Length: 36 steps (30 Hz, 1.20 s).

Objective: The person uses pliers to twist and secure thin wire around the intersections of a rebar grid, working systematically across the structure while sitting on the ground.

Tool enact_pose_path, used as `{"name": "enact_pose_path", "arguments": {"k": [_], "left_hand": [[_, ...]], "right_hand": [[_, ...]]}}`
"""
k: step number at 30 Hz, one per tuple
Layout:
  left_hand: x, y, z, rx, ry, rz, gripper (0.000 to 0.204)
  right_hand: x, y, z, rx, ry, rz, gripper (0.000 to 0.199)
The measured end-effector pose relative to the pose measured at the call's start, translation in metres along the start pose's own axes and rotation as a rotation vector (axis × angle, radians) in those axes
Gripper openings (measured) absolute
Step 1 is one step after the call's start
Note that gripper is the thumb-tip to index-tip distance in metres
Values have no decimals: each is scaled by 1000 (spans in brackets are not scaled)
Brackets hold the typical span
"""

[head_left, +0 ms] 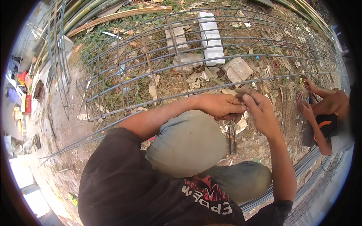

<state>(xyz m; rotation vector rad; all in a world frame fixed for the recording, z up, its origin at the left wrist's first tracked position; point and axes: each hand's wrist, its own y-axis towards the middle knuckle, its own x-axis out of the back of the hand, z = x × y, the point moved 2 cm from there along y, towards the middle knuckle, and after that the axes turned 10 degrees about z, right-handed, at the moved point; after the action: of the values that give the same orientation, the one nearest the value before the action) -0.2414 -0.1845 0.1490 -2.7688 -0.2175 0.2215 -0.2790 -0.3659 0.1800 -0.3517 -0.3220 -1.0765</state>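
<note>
Left hand (223, 105) and right hand (261, 110) meet near the rebar cage (264, 55)
Its nearest long bar (211, 88) runs crosswise just beyond; left curled narrow, right's grip unclear, anything held cannot be told.

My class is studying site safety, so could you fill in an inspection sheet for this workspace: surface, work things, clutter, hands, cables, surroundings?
Surface: bare ground with grass, dry leaves and debris.
Work things: steel bar cage ahead of the person; two-handled tool below the hands, its head hidden.
Clutter: white block and broken stone among the cage's bars.
Hands: left hand and right hand meet near the cage's closest bar; whether they hold anything is unclear.
Cables: thin dark loop at far right; cable or wire, cannot tell.
Surroundings: co-worker at right; long poles at upper left; loose bars at lower right.
</note>
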Motion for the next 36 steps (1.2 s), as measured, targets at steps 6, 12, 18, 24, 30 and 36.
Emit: {"name": "enact_pose_path", "arguments": {"k": [6, 12, 18, 24, 30, 36], "left_hand": [[39, -15, 46, -255, 26, -228, 48], [45, -64, 100, -394, -266, -642, 42], [61, -86, 72, -363, 181, -761, 31], [57, -70, 81, -389, 251, -927, 29], [52, -65, 97, -277, -103, -873, 33], [78, -67, 151, -235, -606, -1311, 43]], "right_hand": [[-25, 67, 35, -139, 234, -234, 33], [-62, 80, 27, -504, 290, 194, 36], [-78, 94, 13, -467, 187, 316, 37], [-79, 91, 14, -334, 4, 184, 25], [-56, 83, 30, -152, -314, 38, 17], [-39, 70, 36, -153, -277, -55, 19]]}}
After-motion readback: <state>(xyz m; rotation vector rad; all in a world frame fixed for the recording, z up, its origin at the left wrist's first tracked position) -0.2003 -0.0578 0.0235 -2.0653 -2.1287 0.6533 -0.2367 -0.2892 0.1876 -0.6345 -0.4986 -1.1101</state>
